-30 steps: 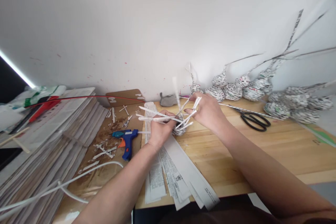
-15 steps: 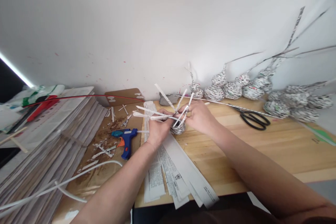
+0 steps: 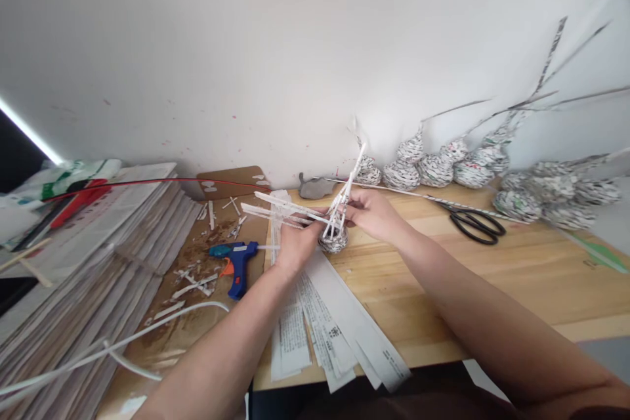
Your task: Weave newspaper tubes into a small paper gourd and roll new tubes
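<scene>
Woven paper cup (image 3: 333,244): sitting between the two hands, toward the middle of the wooden table (image 3: 423,289); its dark opening is facing up, and whether the base is resting on the wood or being held just above is not showing clearly.
Left hand (image 3: 298,243): closing around the left side of the cup, fingers curling in and thumb lying by the rim; the far fingertips are hiding.
Right hand (image 3: 377,215): drawing thumb and fingers nearly together, seeming to be pinching the upright rods (image 3: 353,172) at the right side of the rim; the exact contact is partly hiding.
Rods: the upright ones are bunching and leaning across one another above the rim, while the left-pointing rods (image 3: 288,206) are sticking out over the left hand.
Step in hand: the person is apparently weaving, working the rods one around another at the rim.
Next move: probably calling for the left hand to be steadying the cup while the right is folding one rod past its neighbour, keeping it snug without creasing the others.
Paper strips (image 3: 347,315): fanning out toward the near edge.
Glue gun (image 3: 239,266): lying to the left, well apart from the cup.
Scissors (image 3: 476,224): lying to the right, beyond the hand's reach of contact.
Gourd-shaped pieces (image 3: 401,175): standing along the far wall, toward the right.
</scene>
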`<state>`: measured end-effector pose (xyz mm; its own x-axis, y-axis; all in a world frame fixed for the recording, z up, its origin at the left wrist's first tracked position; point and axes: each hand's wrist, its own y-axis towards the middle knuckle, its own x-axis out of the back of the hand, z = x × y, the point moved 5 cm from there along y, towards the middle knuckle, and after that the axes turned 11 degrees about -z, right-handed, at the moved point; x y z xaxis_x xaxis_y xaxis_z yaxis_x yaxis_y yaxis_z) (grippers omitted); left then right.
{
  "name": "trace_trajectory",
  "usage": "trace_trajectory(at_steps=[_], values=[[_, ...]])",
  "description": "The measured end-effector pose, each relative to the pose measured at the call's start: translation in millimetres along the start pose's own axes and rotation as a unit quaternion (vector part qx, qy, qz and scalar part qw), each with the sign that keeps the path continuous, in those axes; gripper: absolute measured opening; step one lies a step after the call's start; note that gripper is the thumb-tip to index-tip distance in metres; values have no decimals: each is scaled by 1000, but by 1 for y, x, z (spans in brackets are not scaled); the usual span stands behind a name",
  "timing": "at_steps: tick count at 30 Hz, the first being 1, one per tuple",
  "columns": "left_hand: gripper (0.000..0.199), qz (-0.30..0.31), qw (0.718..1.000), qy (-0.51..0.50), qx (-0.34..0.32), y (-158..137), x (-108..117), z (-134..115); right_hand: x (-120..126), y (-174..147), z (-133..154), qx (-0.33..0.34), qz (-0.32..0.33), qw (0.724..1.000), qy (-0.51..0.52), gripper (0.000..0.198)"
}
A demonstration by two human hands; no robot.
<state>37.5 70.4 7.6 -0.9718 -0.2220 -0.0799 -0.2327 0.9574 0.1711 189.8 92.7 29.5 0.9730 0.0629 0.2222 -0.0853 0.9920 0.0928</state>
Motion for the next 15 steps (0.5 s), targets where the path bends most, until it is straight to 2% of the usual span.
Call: trace_trajectory(at_steps=[2, 4, 10, 15], values=[[22, 3, 1000, -15, 3, 0, -1, 3, -1, -1, 0, -39, 46, 998, 23, 11], [22, 3, 1000, -22, 7, 1, -2, 6, 0, -1, 2, -42, 64, 997, 31, 8], [23, -18, 999, -41, 23, 0, -1, 11, 0, 1, -4, -64, 52, 996, 33, 11], [15, -23, 999, -34, -10, 1, -1, 8, 0, 0, -5, -69, 63, 996, -1, 13]])
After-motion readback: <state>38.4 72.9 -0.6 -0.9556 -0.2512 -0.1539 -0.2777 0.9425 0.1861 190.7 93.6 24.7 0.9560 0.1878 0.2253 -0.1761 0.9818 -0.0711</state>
